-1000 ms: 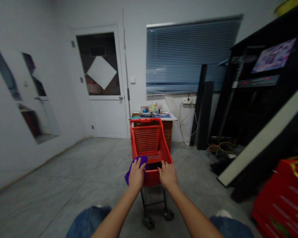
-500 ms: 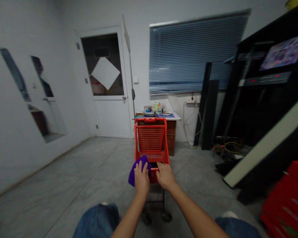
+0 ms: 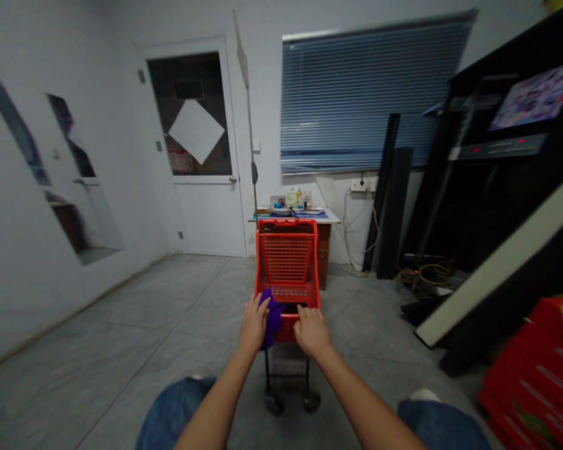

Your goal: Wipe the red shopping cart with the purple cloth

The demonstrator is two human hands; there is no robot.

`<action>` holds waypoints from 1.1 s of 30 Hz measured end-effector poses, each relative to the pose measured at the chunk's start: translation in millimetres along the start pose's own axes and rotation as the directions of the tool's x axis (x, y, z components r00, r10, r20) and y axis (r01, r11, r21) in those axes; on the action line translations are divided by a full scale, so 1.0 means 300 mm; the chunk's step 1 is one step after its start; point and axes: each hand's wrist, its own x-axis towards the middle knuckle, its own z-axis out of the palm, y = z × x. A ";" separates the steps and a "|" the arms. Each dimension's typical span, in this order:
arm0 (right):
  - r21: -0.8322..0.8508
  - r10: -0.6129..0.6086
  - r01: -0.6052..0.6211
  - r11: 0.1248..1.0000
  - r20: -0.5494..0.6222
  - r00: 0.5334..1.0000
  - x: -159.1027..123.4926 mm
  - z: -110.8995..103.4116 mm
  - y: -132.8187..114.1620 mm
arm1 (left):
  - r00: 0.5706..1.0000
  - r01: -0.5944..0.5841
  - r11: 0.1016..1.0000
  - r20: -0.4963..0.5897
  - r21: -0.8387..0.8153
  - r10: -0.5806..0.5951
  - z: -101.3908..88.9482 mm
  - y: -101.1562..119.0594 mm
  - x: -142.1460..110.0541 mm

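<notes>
A small red shopping cart [image 3: 287, 262] stands on its wheels in front of me, its near rim facing my body. My left hand [image 3: 254, 322] grips a purple cloth [image 3: 273, 319] against the cart's near left corner. The cloth hangs bunched beside the fingers, over the rim. On the right part of the same rim, my right hand [image 3: 312, 328] is closed, fingers curled over the edge and thumb toward the middle. A dark patch shows inside the basket between both hands; what it is I cannot tell.
Behind the cart is a desk [image 3: 331, 217] with bottles and papers. A black rack [image 3: 473, 206] with a lit screen stands at right, near a leaning pale panel [image 3: 497, 262] and red boxes [image 3: 539, 375]. A white door [image 3: 211, 219] is at the back left.
My left hand has moved left and turned, and the cloth, spread out left of it before, now lies bunched on its right. My right hand stays on the rim.
</notes>
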 end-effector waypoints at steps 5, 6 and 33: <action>0.069 -0.059 0.060 0.996 -0.014 0.998 -0.018 0.032 -0.010 | 0.998 0.046 0.998 -0.053 0.035 -0.045 -0.015 0.031 -0.008; 0.078 -0.071 0.072 0.994 -0.016 0.997 -0.020 0.036 0.000 | 0.998 0.041 0.998 -0.056 0.052 -0.038 -0.009 0.058 -0.017; 0.098 -0.123 0.124 0.987 -0.022 0.992 -0.100 0.050 0.029 | 0.994 -0.046 0.975 0.104 0.218 0.023 -0.070 0.120 0.022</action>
